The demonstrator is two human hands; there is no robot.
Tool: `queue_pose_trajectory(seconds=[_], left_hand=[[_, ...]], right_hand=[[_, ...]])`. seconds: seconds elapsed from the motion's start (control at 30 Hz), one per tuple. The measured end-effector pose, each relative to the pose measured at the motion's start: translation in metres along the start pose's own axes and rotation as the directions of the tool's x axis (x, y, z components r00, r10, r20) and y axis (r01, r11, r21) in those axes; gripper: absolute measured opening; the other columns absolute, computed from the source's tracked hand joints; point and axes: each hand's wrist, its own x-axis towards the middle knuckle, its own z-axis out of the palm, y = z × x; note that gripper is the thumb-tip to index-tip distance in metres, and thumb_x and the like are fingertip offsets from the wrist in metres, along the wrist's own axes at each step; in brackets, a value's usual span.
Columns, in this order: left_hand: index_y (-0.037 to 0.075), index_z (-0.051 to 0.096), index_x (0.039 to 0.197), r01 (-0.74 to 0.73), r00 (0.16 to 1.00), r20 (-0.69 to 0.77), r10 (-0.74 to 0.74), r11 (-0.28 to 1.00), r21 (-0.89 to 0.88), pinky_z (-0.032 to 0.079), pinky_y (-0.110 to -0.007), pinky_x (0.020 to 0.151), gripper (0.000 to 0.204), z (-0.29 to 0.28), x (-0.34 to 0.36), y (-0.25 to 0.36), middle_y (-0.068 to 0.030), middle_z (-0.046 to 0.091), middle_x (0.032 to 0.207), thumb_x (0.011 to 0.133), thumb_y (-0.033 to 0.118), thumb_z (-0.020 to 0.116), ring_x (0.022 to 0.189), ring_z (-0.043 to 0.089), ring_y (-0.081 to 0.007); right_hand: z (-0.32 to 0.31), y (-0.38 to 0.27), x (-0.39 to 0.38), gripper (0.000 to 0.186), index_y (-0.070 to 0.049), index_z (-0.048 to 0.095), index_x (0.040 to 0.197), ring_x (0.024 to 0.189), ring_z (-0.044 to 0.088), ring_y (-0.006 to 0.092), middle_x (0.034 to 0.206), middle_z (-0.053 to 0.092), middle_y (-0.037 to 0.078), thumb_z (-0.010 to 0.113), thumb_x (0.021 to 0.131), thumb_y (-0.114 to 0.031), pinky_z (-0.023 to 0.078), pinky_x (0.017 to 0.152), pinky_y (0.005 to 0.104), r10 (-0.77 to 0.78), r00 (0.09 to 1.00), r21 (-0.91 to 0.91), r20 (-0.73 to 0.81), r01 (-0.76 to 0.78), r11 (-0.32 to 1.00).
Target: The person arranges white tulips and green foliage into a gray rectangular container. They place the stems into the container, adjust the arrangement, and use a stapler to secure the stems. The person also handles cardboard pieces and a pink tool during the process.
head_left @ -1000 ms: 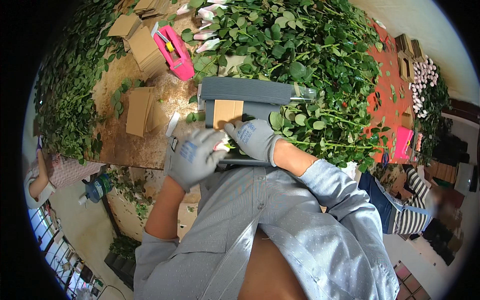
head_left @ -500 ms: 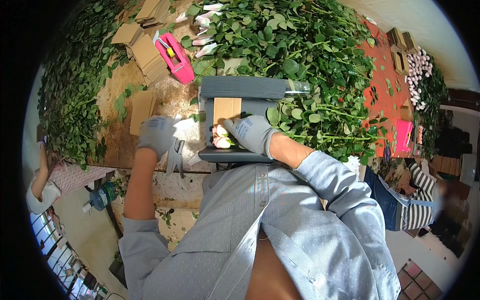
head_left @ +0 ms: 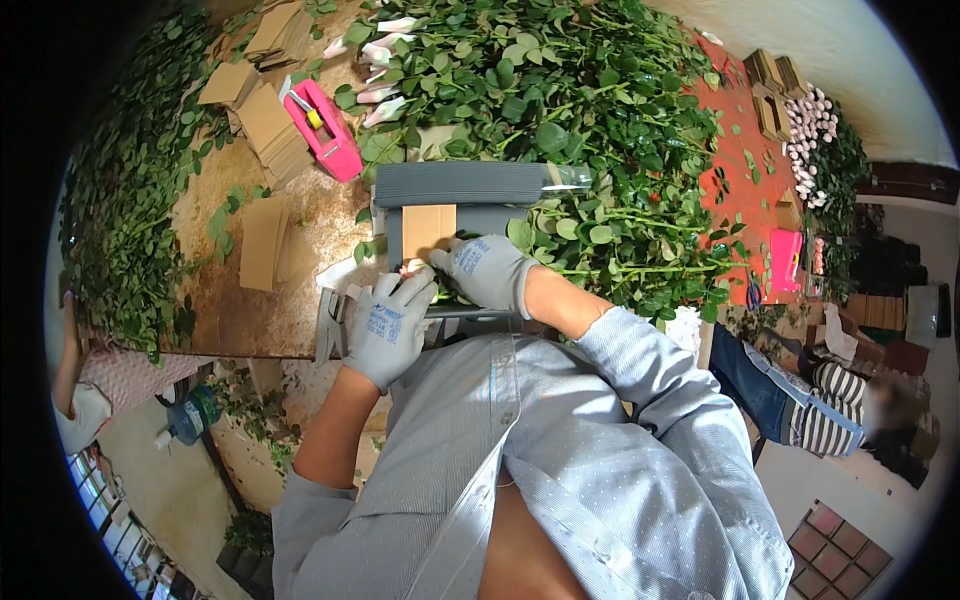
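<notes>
Pale pink roses (head_left: 413,268) lie at the lower end of a brown cardboard piece (head_left: 428,225) on a dark grey padded stand (head_left: 460,184). My left hand (head_left: 386,328), in a grey glove, is closed over the rose heads at the stand's near edge and covers most of them. From the right, my gloved right hand (head_left: 488,272) curls in beside the blooms, its fingers bent round the rose stems. The stems themselves are mostly hidden under the hands. A grey clamp-like tool (head_left: 328,325) shows just left of my left hand.
A pink tape dispenser (head_left: 324,130) and stacked cardboard pieces (head_left: 272,135) lie at the far left. More cardboard (head_left: 262,243) sits nearer. Leafy rose stems (head_left: 570,110) heap behind and to the right, some with wrapped heads. Other people are at both sides.
My left hand has come right from beside the clamp-like tool onto the rose heads and now covers them. My right hand stays by the roses. The whole view has shifted slightly.
</notes>
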Motion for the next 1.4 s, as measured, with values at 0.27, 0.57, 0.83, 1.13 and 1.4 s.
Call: queue_pose_trajectory(seconds=[0.27,0.57,0.83,1.13,1.4], left_hand=[[0.008,0.069,0.123,0.015,0.999,-0.036,-0.014,1.0,0.016,0.049,-0.043,0.086,0.042,0.002,-0.001,0.0,-0.0023,0.063,0.137,0.081,0.013,0.067,0.109,0.058,-0.0258],[0.006,0.07,0.12,0.042,0.996,-0.071,-0.045,0.998,-0.04,0.049,-0.045,0.089,0.044,-0.002,-0.001,0.006,-0.0037,0.065,0.134,0.076,0.004,0.067,0.107,0.059,-0.0281],[0.008,0.071,0.116,0.06,0.995,-0.084,-0.061,0.998,-0.009,0.049,-0.043,0.087,0.037,0.004,-0.004,0.008,-0.0024,0.064,0.132,0.08,0.007,0.068,0.109,0.058,-0.0263],[0.008,0.071,0.117,0.052,0.992,-0.112,-0.057,0.998,-0.043,0.05,-0.044,0.088,0.036,0.008,-0.003,0.004,-0.0028,0.065,0.132,0.081,0.006,0.068,0.109,0.06,-0.0274],[0.008,0.071,0.116,0.063,0.992,-0.11,-0.064,0.998,-0.011,0.048,-0.043,0.087,0.037,0.002,-0.003,0.008,-0.0028,0.066,0.13,0.079,0.007,0.069,0.106,0.059,-0.0276]], right_hand=[[-0.116,0.08,0.025,0.022,-0.007,0.065,0.112,0.097,0.068,0.0353,0.104,0.068,0.015,0.061,0.097,-0.022,0.056,0.083,0.0464,0.165,0.802,0.052,-0.574,-0.166,0.985],[-0.072,0.163,0.04,0.035,-0.015,0.064,0.131,0.121,0.062,0.03,0.129,0.066,0.009,0.057,0.098,-0.018,0.055,0.093,0.0464,0.321,0.947,-0.607,-0.001,-0.255,0.752],[-0.14,0.118,0.002,0.023,-0.013,0.069,0.116,0.106,0.067,0.0285,0.111,0.07,0.009,0.056,0.098,-0.018,0.054,0.083,0.0413,0.307,0.948,-0.777,-0.086,-0.257,0.575],[-0.11,0.124,-0.02,0.028,-0.013,0.074,0.111,0.095,0.073,0.0366,0.101,0.075,0.018,0.062,0.096,-0.032,0.058,0.086,0.0464,0.306,0.951,-0.375,0.051,-0.266,0.888],[-0.078,0.154,0.005,0.033,-0.011,0.077,0.111,0.105,0.072,0.0362,0.112,0.075,0.019,0.058,0.096,-0.033,0.058,0.089,0.0451,0.457,0.873,-0.378,0.171,-0.371,0.848]])
